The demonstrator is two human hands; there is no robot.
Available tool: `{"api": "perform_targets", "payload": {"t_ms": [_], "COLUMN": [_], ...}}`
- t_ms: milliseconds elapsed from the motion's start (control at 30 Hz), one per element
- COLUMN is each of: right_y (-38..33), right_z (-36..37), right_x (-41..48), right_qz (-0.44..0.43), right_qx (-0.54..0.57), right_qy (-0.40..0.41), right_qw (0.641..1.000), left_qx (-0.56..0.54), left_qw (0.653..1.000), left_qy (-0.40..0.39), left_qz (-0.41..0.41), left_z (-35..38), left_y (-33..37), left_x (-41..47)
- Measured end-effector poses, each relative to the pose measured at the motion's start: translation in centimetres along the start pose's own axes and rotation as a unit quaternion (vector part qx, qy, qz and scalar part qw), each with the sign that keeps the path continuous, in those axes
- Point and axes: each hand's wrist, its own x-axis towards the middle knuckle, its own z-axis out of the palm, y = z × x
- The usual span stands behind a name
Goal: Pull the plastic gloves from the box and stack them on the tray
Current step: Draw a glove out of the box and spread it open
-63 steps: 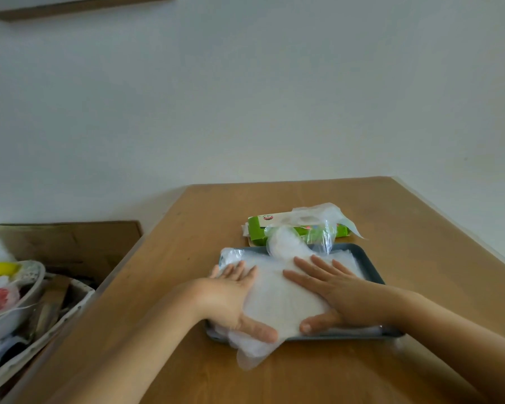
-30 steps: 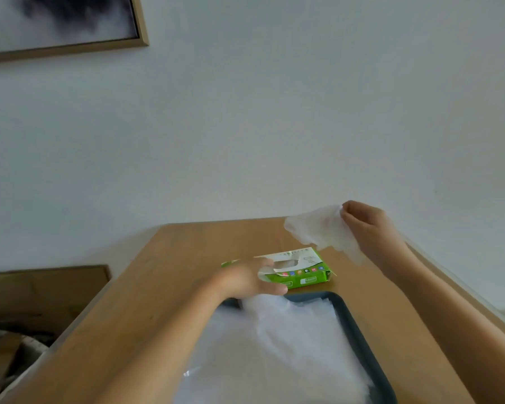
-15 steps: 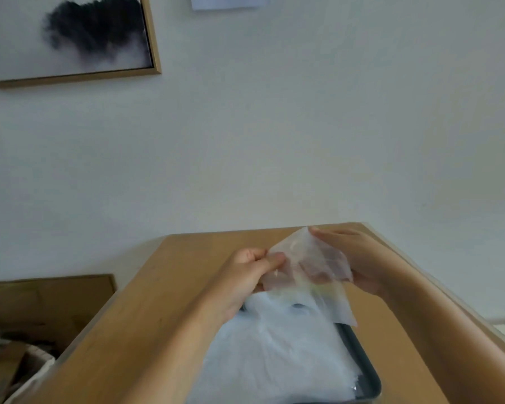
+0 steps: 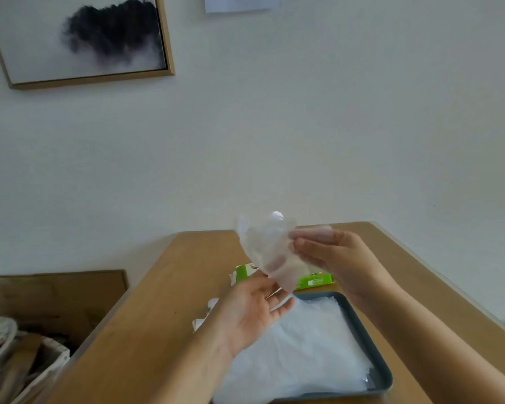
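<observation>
- Dark grey rectangular tray holds white plastic-glove stack.
- Left hand: palm up, fingers spread.
- Clear crumpled plastic glove (airborne) at its 12 o'clock, right hand pinching it.
- Green cardboard box at tray's 12 o'clock.

Filmy clear plastic glove, matt wooden table

Two hands: left hand at 6 o'clock, right hand at 4. One loose glove. One tray at 5, carrying one pile, sheets uncountable. One box. One table. One picture at 11. One paper at 12.
</observation>
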Motion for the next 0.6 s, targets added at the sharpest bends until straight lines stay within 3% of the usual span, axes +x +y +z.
{"api": "perform_targets", "payload": {"t_ms": [100,167,233,300,367,433,500,600], "right_y": [-2.2,-3.9,-4.6,-5.1,-5.4,-5.7,-6.1,-6.7], "right_z": [-0.3,-0.9,-1.8,-2.1,-2.0,-1.9,-1.8,-2.0], "right_x": [-0.9,-1.6,-2.0,-2.5,-3.1,-3.4,-3.6,-4.0], "right_qz": [-0.054,-0.064,-0.076,-0.085,-0.07,-0.069,-0.069,-0.055], "right_qx": [-0.116,-0.247,-0.412,-0.53,-0.566,-0.571,-0.562,-0.515], "right_qy": [0.009,-0.018,-0.055,-0.112,-0.169,-0.197,-0.219,-0.25], "right_qw": [0.992,0.967,0.906,0.836,0.804,0.794,0.794,0.818], "left_qx": [0.052,0.066,0.083,0.142,0.263,0.372,0.435,0.508], "left_qw": [0.998,0.994,0.988,0.973,0.941,0.895,0.857,0.813], "left_qy": [0.046,0.081,0.087,0.046,-0.029,-0.119,-0.178,-0.196], "left_qz": [0.002,0.033,0.099,0.177,0.21,0.215,0.212,0.207], "left_z": [-0.3,-0.7,-1.0,-0.9,-0.4,0.6,1.7,3.2], "left_y": [0.1,1.1,2.3,3.4,4.1,4.1,3.7,3.2], "left_x": [-0.3,0.1,0.0,-0.8,-1.5,-2.1,-2.2,-2.5]}}
